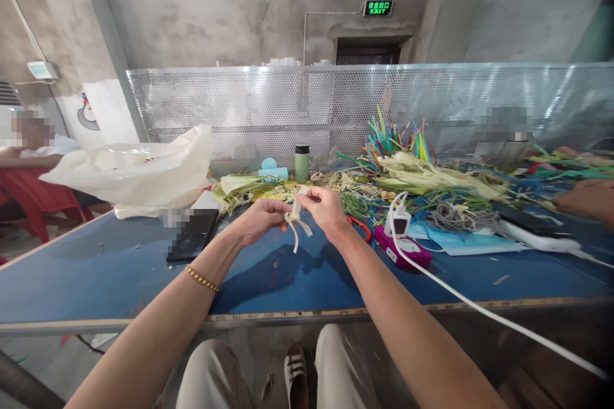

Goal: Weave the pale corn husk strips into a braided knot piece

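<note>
Above the blue table, my left hand (263,219) and my right hand (324,209) meet over a small piece made of pale strips (297,225). The fingers of my left hand are pinched on its left side. Thumb and forefinger of my right hand close on the upper end of a whitish strip. Two loose ends hang down below the fingers. How the strips join is too small to make out. Behind the hands lie yellowish dried husks (242,188) and green cord (355,204). Orange-red scissor handles (361,229) show just right of my right wrist.
A purple box with a white charger (403,248) and a white cable stands right. A black phone (194,234) and large plastic bag (139,166) are left. A green bottle (302,163) stands behind. Another person's hand (588,198) reaches in at far right; another person sits far left.
</note>
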A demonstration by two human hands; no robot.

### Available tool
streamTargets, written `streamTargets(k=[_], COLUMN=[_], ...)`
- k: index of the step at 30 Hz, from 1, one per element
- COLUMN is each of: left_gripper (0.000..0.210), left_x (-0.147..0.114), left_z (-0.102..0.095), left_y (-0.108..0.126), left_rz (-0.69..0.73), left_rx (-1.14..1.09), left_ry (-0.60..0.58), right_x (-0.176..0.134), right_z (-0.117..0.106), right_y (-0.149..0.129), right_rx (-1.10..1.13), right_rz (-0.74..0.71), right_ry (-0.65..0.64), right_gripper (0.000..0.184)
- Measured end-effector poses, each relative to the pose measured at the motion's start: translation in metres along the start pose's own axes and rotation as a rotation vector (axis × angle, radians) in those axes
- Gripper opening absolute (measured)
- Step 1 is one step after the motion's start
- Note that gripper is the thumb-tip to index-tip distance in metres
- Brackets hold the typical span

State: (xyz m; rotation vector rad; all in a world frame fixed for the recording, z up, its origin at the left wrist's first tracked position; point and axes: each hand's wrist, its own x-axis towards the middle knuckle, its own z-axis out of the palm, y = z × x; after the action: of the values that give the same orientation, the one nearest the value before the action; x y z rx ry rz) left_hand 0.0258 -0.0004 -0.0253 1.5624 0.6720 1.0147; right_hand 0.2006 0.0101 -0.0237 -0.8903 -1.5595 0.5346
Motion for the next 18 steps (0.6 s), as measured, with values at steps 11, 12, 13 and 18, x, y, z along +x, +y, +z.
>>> streamTargets(k=[11, 12, 13, 18], left_gripper=[0.023, 0.024, 0.025, 0.016], left_x=[0.006, 0.005, 0.005, 0.003], left_z=[-0.002, -0.002, -0.002, -0.001], left_y=[-0.003, -0.003, -0.003, -0.001], left_rz=[0.064, 0.062, 0.058, 0.072], left_rx=[0.022, 0.052, 0.077, 0.127], left_ry=[0.164, 0.173, 0.177, 0.165], right_x=[-0.007, -0.008, -0.009, -0.012], right_z=[0.0, 0.001, 0.002, 0.002], right_y=[-0.005, -0.007, -0.009, -0.015], right_rx=[0.027, 0.041, 0.064, 0.196], right_rz=[0.17, 0.192, 0.22, 0.281], right_ry=[-0.253, -0.251, -0.246, -0.339], right_gripper=[0.035, 0.031, 0.027, 0.024])
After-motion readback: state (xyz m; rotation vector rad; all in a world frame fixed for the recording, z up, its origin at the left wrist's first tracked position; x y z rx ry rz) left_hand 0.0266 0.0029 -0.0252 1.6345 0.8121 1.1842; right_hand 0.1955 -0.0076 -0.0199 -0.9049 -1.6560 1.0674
